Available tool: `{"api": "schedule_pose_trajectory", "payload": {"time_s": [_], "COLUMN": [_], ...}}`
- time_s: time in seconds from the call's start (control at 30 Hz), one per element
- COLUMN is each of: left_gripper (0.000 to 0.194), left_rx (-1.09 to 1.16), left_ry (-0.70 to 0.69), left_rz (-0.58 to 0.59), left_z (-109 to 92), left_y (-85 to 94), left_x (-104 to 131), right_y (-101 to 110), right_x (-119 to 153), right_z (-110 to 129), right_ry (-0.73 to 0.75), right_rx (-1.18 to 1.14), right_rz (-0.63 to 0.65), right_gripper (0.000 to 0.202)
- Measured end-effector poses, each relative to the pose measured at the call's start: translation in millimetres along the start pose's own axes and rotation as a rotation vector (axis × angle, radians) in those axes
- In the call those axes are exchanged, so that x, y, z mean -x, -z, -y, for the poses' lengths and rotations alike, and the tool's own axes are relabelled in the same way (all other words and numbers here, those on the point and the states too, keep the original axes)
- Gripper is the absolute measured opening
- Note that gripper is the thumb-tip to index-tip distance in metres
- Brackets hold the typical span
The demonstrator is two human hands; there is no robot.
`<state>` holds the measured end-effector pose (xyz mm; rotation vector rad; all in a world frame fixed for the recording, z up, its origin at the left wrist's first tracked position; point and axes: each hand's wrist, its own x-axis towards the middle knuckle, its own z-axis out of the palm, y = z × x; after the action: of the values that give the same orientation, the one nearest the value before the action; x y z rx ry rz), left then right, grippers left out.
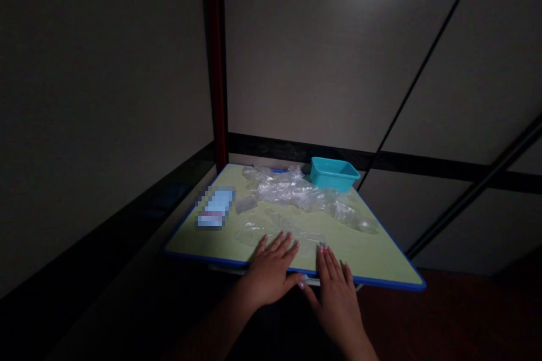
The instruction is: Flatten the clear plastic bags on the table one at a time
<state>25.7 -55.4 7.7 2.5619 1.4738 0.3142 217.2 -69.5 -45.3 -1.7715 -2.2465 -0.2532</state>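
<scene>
My left hand (pixel 273 268) rests at the table's front edge with its fingers stretched forward, over the near side of a clear plastic bag (pixel 292 231). To its right, my right hand (pixel 334 285) lies palm down, fingers extended, the tips by the bag's right corner. The two thumbs point toward each other and nearly meet at the edge. The bag is spread fairly flat and is hard to make out against the pale tabletop. Behind it lies a crumpled heap of clear plastic bags (pixel 283 190), stretching from the back left toward the right.
The pale green table (pixel 381 262) has a blue rim. A turquoise plastic basket (pixel 334 175) stands at the back right corner. On the left lies a pixelated, bright rectangular object (pixel 217 207), beside a small greyish piece (pixel 246 205). Walls rise behind and to the left.
</scene>
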Motion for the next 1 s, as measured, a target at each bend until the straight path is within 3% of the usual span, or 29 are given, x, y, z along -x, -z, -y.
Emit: {"api": "schedule_pose_trajectory", "payload": {"time_s": [0.13,0.27,0.4,0.6,0.7,0.87,1.0], "left_gripper": [0.062,0.059,0.061,0.061,0.061,0.058,0.044], "left_rx": [-0.064,-0.123,-0.150,-0.087,-0.050,0.019,0.087], "left_ry": [0.184,0.279,0.325,0.102,0.086,0.068,-0.057], "left_rz": [-0.019,-0.029,-0.046,-0.083,-0.056,-0.134,-0.200], "left_z": [29,54,58,31,25,37,56], "left_y": [5.8,14.8,18.1,13.0,10.7,17.1,25.5], "left_x": [12,29,37,27,21,16,11], "right_y": [-2,-3,-4,-3,-2,-2,8], "right_x": [0,1,1,2,2,2,2], "right_z": [-1,0,1,1,-1,-4,-6], "right_ry": [0.002,0.000,-0.009,0.010,0.012,0.027,0.057], "right_rx": [0.001,0.000,-0.005,-0.012,-0.021,-0.045,-0.089], "right_rz": [-0.029,-0.050,-0.060,-0.066,-0.055,-0.023,-0.077], "right_gripper": [0.077,0.079,0.080,0.078,0.078,0.080,0.079]}}
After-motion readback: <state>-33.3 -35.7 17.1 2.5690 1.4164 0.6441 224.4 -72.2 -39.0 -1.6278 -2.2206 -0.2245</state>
